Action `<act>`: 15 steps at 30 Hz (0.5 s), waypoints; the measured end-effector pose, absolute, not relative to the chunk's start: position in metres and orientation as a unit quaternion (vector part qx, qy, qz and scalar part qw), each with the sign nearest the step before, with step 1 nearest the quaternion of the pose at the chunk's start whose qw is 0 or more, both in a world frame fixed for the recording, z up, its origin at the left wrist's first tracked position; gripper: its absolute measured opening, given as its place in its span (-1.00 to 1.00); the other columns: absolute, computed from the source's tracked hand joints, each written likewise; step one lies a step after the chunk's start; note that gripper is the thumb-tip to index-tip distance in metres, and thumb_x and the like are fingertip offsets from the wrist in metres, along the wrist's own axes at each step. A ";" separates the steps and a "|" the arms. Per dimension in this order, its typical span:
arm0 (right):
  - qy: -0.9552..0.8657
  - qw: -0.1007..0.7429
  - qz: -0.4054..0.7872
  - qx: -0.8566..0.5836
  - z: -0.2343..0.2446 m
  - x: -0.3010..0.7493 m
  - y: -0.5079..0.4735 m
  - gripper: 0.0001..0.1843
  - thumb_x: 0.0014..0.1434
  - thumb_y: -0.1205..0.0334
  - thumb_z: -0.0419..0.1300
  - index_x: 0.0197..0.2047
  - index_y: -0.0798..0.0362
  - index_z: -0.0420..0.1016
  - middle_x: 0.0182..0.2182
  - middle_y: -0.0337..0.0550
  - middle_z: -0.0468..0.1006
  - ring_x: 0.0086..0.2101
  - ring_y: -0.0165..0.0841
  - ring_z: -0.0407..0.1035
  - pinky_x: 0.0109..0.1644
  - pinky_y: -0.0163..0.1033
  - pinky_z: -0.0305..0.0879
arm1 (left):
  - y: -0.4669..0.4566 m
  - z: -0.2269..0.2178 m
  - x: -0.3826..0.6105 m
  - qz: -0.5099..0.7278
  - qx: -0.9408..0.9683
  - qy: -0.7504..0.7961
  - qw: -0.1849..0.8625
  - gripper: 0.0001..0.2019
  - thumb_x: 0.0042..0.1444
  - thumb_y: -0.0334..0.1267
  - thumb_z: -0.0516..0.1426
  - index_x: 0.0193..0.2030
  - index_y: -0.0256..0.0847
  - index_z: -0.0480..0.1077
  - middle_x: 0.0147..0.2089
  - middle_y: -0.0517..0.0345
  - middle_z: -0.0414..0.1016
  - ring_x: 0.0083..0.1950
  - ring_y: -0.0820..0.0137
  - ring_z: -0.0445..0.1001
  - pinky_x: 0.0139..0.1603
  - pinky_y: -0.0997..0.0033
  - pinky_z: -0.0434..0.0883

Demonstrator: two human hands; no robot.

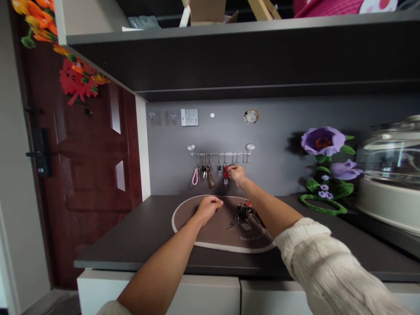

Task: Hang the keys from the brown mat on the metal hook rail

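Note:
My right hand (236, 174) reaches up to the hook rail (221, 154) on the wall, fingers pinched at a red key strap (226, 170) hanging with a key. Low over the brown mat (203, 234), my left hand (208, 208) is closed with its fingers curled; whether anything is inside is hidden. Left of the red strap, several bunches of keys (205, 170) hang from the hooks, along with a pink loop (195, 176) and a brown tag (211, 180). A heap of keys (244, 212) lies on the mat beneath my right forearm.
A dark shelf (229, 61) overhangs the counter (131, 243). To the right stand purple knitted flowers (323, 140) and a white appliance with a clear cover (390, 188). A dark red door (88, 175) is at the left. Two small clear hooks (173, 117) stick to the wall.

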State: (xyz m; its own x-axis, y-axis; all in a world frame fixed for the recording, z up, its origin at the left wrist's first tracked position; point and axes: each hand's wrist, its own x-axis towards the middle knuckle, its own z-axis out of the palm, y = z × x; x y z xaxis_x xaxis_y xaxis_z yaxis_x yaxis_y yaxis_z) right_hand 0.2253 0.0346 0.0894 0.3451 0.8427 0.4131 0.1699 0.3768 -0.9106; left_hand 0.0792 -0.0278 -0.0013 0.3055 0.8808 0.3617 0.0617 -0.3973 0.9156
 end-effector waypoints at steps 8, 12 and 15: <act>-0.502 0.651 0.264 -0.505 0.082 0.230 0.016 -0.92 -0.12 0.46 0.09 -0.48 0.14 0.34 -0.61 -0.28 0.41 -0.56 -0.55 0.30 -0.46 -0.48 0.22 | -0.036 0.003 0.076 0.469 0.692 0.329 0.439 -0.88 -0.23 -0.27 0.15 -0.53 -0.29 0.38 -0.55 0.23 0.35 -0.51 0.55 0.22 -0.43 0.52 0.16; -0.534 0.633 0.225 -0.513 0.073 0.234 0.004 -0.88 -0.13 0.40 0.12 -0.41 0.15 0.39 -0.55 -0.24 0.46 -0.54 -0.53 0.30 -0.44 -0.45 0.21 | -0.042 0.006 0.074 0.459 0.704 0.329 0.431 -0.86 -0.25 -0.26 0.18 -0.52 -0.29 0.40 -0.55 0.21 0.37 -0.49 0.53 0.25 -0.40 0.50 0.20; -0.560 0.614 0.206 -0.516 0.065 0.236 -0.011 -0.85 -0.11 0.36 0.13 -0.38 0.15 0.41 -0.50 -0.22 0.48 -0.51 -0.52 0.30 -0.39 -0.43 0.22 | -0.044 0.006 0.072 0.444 0.714 0.327 0.431 -0.83 -0.26 -0.25 0.20 -0.48 -0.28 0.42 -0.54 0.21 0.38 -0.49 0.53 0.26 -0.39 0.50 0.21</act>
State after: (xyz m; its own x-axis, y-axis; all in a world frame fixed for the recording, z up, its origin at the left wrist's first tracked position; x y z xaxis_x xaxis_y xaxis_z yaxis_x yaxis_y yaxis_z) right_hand 0.2356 -0.0108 0.0646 0.2879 0.8309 0.4761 0.3258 0.3825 -0.8646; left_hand 0.0724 -0.0440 0.0061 0.3914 0.8502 0.3521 0.0849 -0.4144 0.9061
